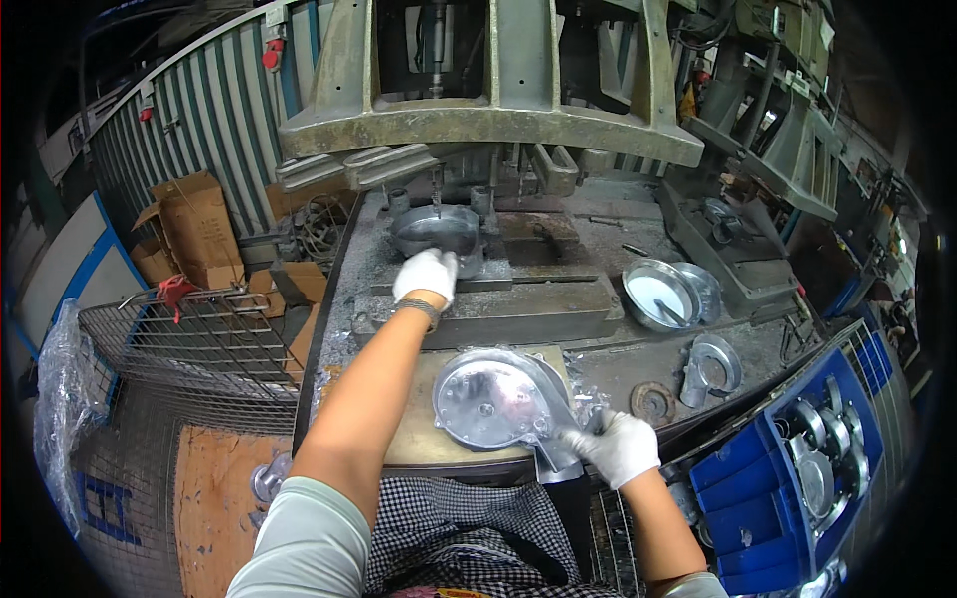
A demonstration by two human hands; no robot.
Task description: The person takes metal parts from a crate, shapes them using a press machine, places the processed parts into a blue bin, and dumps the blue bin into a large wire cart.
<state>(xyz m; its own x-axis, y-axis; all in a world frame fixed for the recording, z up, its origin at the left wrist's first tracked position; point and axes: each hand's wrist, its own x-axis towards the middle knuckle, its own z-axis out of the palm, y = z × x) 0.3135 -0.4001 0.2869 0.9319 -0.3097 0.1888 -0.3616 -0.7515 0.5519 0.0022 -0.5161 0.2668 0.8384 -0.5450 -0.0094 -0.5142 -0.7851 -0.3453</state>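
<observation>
My left hand (429, 277), in a white glove, is closed on the near edge of a bowl-shaped metal casting (424, 234). That casting sits on the machine bed below a drill bit (437, 191). In front of me a round, shiny metal housing (488, 397) with a side spout lies on a pale board (414, 453). Its spout reaches past the board's near edge. My right hand (620, 448), also gloved, has its fingers closed at the spout. They are slightly blurred, and the glove hides part of the grip.
To the right lie metal bowl-like castings (660, 294), another ring-shaped casting (713, 367) and a dark ring (653, 402). A blue crate (748, 498) with metal parts stands at lower right. A wire cage (189, 334) is at left. The heavy machine frame (488, 130) overhangs the bed.
</observation>
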